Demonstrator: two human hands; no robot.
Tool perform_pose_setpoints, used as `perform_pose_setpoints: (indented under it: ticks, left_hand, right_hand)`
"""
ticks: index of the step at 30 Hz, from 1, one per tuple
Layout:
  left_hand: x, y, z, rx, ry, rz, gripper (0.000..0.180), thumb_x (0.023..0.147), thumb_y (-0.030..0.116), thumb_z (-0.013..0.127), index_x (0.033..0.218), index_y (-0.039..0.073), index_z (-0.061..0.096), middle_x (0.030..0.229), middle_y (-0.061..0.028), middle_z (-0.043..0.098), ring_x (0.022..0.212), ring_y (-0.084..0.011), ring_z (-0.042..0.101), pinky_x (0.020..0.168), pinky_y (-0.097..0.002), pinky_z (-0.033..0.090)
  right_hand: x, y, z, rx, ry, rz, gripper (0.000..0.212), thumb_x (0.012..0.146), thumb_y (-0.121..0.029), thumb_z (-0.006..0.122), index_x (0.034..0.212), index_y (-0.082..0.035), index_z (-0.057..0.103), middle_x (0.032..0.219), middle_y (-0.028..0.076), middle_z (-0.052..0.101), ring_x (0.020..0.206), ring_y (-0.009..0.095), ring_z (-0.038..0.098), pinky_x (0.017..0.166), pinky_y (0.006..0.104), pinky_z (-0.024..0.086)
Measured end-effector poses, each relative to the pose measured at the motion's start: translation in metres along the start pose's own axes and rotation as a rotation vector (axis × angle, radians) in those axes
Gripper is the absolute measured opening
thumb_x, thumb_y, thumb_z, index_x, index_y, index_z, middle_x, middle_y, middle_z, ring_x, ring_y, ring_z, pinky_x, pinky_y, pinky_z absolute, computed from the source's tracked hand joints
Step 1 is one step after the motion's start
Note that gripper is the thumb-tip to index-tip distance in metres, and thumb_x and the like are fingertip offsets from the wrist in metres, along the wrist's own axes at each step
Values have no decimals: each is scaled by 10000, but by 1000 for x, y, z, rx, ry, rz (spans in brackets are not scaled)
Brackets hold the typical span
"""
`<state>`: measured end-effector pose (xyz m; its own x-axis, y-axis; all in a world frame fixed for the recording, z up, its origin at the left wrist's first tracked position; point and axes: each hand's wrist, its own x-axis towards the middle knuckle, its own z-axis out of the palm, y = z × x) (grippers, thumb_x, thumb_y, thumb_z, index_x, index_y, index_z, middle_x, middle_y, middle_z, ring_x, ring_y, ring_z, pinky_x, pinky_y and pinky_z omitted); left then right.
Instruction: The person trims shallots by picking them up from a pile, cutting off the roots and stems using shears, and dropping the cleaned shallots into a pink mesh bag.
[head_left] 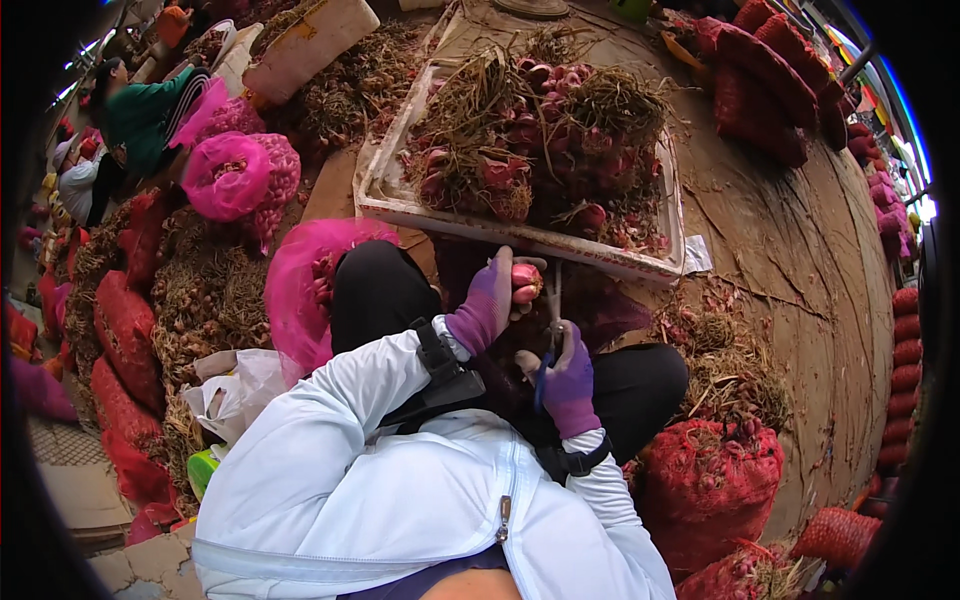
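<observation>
My left hand (pixel 487 300), in a purple glove with grey fingertips, is closed around a reddish-pink shallot (pixel 525 284). Just to its right, my right hand (pixel 568 385), gloved alike, grips a pair of scissors (pixel 555 310) by the blue handles. The metal blades point away from me and come up beside the shallot, with a small gap between. Beyond both hands stands a white foam tray (pixel 520 232) heaped with shallots (pixel 590 120), many with long dry tops and roots. How many shallots my left palm hides, I cannot tell.
A pink mesh bag (pixel 310 290) rests by my left knee. Red net sacks (pixel 715 485) of shallots stand at right, near a pile of dry trimmings (pixel 725 365). More shallot heaps (pixel 215 310) and red sacks lie left. People (pixel 145 115) sit at far left.
</observation>
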<state>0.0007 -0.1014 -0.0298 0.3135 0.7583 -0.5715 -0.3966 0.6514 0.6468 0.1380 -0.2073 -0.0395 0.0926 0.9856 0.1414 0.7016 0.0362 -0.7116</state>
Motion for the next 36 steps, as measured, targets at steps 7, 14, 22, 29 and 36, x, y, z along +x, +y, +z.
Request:
perform_pose_setpoints:
  ticks: [7,14,22,29,36]
  left_hand:
    - [-18,3,16,265,100,410,610,998,528,252,1153,61,613,674,8,590,503,-51,508,437,-187,395]
    - [-13,-9,20,153,82,663,501,1022,415,303,1149,29,594,748,-21,614,600,-80,581,536,-200,491]
    - [-8,-3,5,-5,95,277,615,994,533,278,1118,33,616,677,1,541,512,-91,489,445,-216,389]
    - [-12,2,-9,-40,-76,-19,580,1000,498,286,1136,47,624,753,0,587,583,-71,539,440,-195,386]
    - [-19,-7,-2,223,51,650,534,1014,464,330,1166,23,591,772,-2,626,633,-41,572,525,-177,463]
  right_hand:
    - [-5,1,15,-88,23,-21,694,699,-509,758,1164,-63,500,1007,166,583,943,377,567,805,437,465]
    - [-12,8,18,-102,64,-53,516,781,-366,743,1132,-51,532,982,133,617,832,334,621,697,374,498]
    - [1,-7,4,267,25,202,563,773,-417,750,1129,-62,498,962,139,604,826,338,618,743,368,503]
    - [3,2,13,-70,30,-197,763,677,-588,740,1172,-63,495,1062,179,549,1007,379,525,867,456,431]
    - [-3,-17,11,64,-7,84,606,692,-487,774,1076,-75,548,873,153,584,828,353,583,728,432,466]
